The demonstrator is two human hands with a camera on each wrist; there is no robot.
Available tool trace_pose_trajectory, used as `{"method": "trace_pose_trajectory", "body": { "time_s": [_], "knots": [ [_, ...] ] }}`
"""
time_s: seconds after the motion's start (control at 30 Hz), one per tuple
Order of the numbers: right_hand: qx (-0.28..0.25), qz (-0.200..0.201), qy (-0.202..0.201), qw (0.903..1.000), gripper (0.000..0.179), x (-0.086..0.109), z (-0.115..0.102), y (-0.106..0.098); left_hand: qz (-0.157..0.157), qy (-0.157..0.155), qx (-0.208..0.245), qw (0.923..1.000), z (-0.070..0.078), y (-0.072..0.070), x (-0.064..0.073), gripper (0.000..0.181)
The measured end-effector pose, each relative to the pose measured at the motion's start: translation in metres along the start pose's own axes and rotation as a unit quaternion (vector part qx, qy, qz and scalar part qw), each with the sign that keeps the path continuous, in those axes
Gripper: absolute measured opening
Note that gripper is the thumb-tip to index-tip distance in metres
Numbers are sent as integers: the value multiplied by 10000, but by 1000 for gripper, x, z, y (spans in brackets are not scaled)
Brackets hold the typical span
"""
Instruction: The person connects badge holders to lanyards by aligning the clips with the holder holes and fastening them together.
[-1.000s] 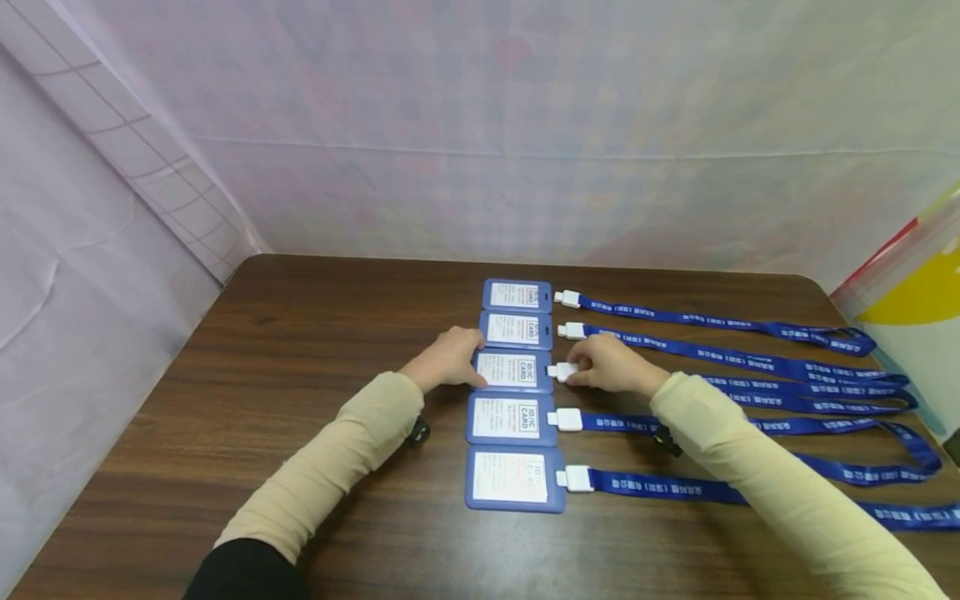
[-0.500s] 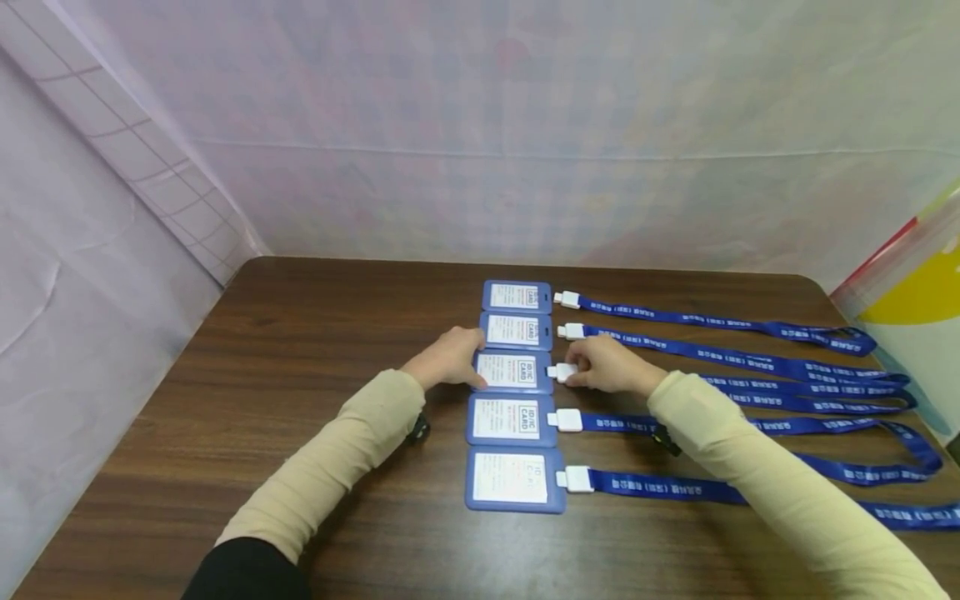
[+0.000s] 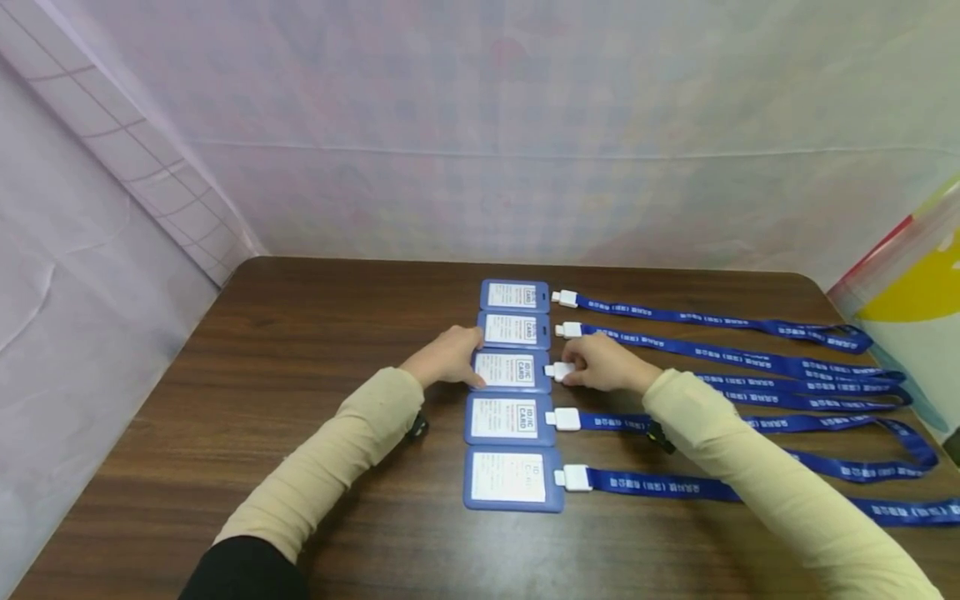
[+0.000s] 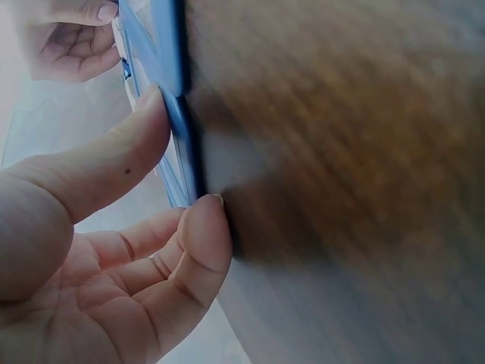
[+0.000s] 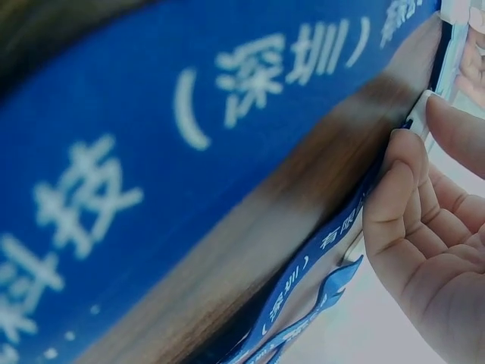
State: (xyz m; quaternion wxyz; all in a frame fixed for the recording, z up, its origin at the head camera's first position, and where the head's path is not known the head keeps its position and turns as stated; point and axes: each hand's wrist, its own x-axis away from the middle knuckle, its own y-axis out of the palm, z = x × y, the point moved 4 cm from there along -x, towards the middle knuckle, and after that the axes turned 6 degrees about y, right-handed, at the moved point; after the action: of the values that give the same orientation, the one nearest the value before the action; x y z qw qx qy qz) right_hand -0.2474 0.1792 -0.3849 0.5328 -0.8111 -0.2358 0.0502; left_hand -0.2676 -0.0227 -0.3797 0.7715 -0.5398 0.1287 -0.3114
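My right hand (image 3: 606, 361) pinches a white clip (image 3: 560, 372) between thumb and fingers, its tip reaching the right edge of the middle badge (image 3: 504, 371). My left hand (image 3: 446, 357) touches that badge's left edge, thumb nearer the table's near edge than the fingers; whether they grip it or only rest there, I cannot tell. The badge lies flat about midway between the left and right edges of the table (image 3: 300, 333). Four other badges (image 3: 512, 296) line up with it, the row starting near the far edge. Blue lanyards (image 3: 675, 317) stretch toward the right edge. The two farthest clips (image 3: 567, 298) sit just beside their badges; the two nearest clips (image 3: 576, 478) reach theirs.
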Motion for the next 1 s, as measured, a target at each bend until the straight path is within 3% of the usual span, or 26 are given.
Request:
{"method": "trace_pose_trajectory", "body": {
  "time_s": [1.0],
  "knots": [
    [43, -40, 81, 10000, 18, -2, -2, 1, -161, -171, 30, 9997, 0, -1, 0, 52]
  ]
}}
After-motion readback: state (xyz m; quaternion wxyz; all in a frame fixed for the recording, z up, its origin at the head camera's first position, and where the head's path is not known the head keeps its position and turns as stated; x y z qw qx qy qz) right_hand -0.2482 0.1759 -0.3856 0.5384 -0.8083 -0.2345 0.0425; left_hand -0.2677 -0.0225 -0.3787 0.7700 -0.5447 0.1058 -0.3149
